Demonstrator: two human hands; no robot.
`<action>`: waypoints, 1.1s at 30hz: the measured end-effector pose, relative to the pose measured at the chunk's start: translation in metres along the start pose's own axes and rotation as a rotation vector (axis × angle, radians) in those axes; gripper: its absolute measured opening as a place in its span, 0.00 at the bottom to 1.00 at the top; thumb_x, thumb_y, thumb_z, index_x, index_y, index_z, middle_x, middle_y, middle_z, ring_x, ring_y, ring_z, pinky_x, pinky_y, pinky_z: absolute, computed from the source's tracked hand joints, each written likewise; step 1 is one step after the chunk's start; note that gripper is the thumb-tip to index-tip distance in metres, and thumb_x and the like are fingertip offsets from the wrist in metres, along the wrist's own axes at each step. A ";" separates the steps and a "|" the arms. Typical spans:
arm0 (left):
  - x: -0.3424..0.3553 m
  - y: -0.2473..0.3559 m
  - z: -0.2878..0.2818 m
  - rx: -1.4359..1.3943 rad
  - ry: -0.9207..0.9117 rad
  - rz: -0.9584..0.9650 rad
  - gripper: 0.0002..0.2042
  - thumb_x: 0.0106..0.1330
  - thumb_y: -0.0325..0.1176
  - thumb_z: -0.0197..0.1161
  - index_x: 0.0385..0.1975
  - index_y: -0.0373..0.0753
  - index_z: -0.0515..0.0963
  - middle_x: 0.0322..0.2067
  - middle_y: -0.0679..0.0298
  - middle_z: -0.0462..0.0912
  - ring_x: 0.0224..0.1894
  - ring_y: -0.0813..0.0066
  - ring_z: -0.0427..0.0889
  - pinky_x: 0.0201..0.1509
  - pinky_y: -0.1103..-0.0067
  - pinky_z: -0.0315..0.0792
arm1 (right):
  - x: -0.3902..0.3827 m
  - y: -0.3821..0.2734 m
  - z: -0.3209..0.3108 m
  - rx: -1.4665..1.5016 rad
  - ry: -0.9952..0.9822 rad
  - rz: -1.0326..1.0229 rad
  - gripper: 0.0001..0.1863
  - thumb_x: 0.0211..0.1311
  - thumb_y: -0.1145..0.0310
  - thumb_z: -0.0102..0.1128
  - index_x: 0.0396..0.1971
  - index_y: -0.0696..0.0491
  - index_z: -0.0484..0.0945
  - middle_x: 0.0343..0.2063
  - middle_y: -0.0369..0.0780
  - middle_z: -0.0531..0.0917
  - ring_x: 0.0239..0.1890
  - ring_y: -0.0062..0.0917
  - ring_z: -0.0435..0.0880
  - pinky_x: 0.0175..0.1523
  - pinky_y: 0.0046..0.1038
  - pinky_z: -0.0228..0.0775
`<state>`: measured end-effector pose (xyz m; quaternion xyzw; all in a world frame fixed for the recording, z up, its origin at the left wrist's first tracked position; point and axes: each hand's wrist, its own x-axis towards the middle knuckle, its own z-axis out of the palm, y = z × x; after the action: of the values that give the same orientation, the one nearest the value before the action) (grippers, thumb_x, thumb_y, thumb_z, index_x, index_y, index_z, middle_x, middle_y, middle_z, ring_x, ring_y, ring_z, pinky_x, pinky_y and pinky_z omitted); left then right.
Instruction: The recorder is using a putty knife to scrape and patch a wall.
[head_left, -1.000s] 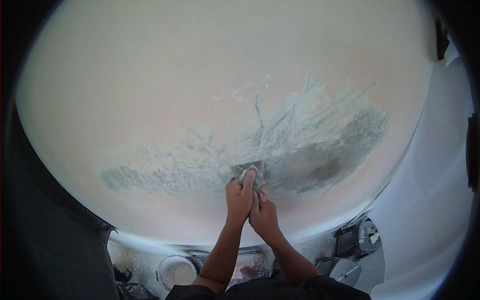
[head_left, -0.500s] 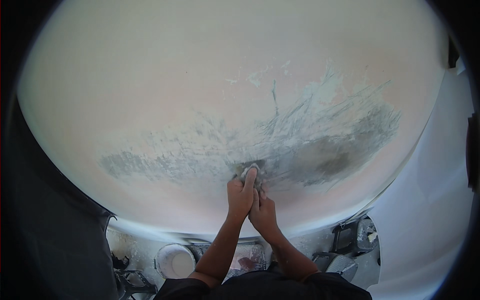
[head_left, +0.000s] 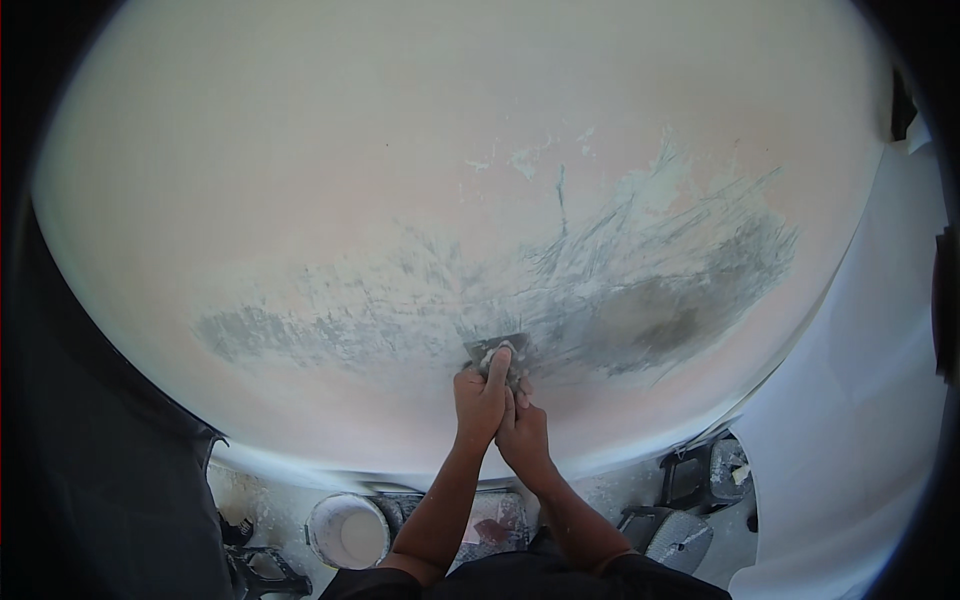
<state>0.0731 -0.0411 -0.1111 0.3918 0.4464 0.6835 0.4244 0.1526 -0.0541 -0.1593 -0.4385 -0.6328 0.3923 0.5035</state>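
A wide-bladed scraper is against the pale pink wall surface, its blade pointing away from me. My left hand grips it, with the thumb stretched up along the tool behind the blade. Closed just to the right and lower, my right hand grips the tool's handle, which the fingers mostly hide. Whitish paste is smeared on the tool around the thumb. About the blade spreads a rough grey, scratched patch, darkest at its right end and streaked at the left.
Below the wall's lower edge stands a round bucket with white stuff inside. Beside it lies a spattered tray. Dark stools are at the lower right, and another stool is lower left. White sheeting hangs at right, dark sheeting at left.
Both hands and the scraper have come slightly down the wall towards me. More of the blade shows now. The grip looks the same.
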 end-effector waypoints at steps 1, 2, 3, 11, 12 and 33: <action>0.002 0.002 0.001 -0.007 0.000 0.013 0.20 0.74 0.41 0.55 0.25 0.29 0.79 0.17 0.58 0.80 0.15 0.76 0.76 0.19 0.81 0.69 | 0.004 -0.004 -0.001 -0.018 -0.014 -0.005 0.17 0.74 0.64 0.47 0.36 0.63 0.78 0.24 0.57 0.81 0.31 0.52 0.84 0.32 0.42 0.73; 0.000 0.001 0.001 -0.009 0.002 0.011 0.20 0.74 0.41 0.55 0.25 0.29 0.79 0.17 0.58 0.80 0.15 0.76 0.76 0.19 0.81 0.69 | 0.006 -0.006 -0.002 -0.035 -0.029 -0.010 0.17 0.74 0.64 0.47 0.37 0.63 0.78 0.25 0.57 0.81 0.32 0.52 0.84 0.32 0.42 0.73; -0.002 -0.002 0.000 0.002 0.012 -0.001 0.19 0.73 0.40 0.57 0.25 0.29 0.79 0.17 0.58 0.81 0.15 0.77 0.76 0.18 0.81 0.68 | 0.002 -0.002 -0.001 -0.037 -0.029 -0.011 0.17 0.74 0.64 0.47 0.37 0.63 0.78 0.25 0.57 0.81 0.32 0.52 0.84 0.32 0.42 0.73; -0.005 -0.011 -0.005 0.030 0.014 -0.038 0.19 0.73 0.39 0.58 0.24 0.29 0.80 0.17 0.59 0.81 0.14 0.78 0.77 0.18 0.82 0.67 | -0.009 0.021 0.006 -0.006 -0.005 0.021 0.16 0.74 0.64 0.48 0.39 0.63 0.78 0.25 0.57 0.82 0.32 0.52 0.84 0.33 0.41 0.74; -0.003 -0.011 -0.005 0.040 0.020 -0.013 0.19 0.73 0.39 0.58 0.24 0.29 0.80 0.17 0.59 0.81 0.14 0.78 0.77 0.18 0.82 0.67 | -0.005 0.018 0.005 -0.005 -0.007 0.022 0.16 0.74 0.64 0.48 0.39 0.63 0.78 0.25 0.57 0.82 0.32 0.52 0.84 0.33 0.41 0.74; -0.014 -0.030 -0.012 0.014 0.049 -0.076 0.21 0.73 0.41 0.58 0.21 0.30 0.79 0.16 0.59 0.81 0.14 0.77 0.77 0.17 0.82 0.68 | -0.019 0.045 0.008 0.002 -0.083 0.114 0.19 0.75 0.61 0.45 0.34 0.62 0.77 0.22 0.56 0.80 0.28 0.53 0.83 0.30 0.44 0.72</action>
<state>0.0741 -0.0500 -0.1451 0.3607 0.4758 0.6731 0.4365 0.1536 -0.0587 -0.2085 -0.4567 -0.6268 0.4388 0.4538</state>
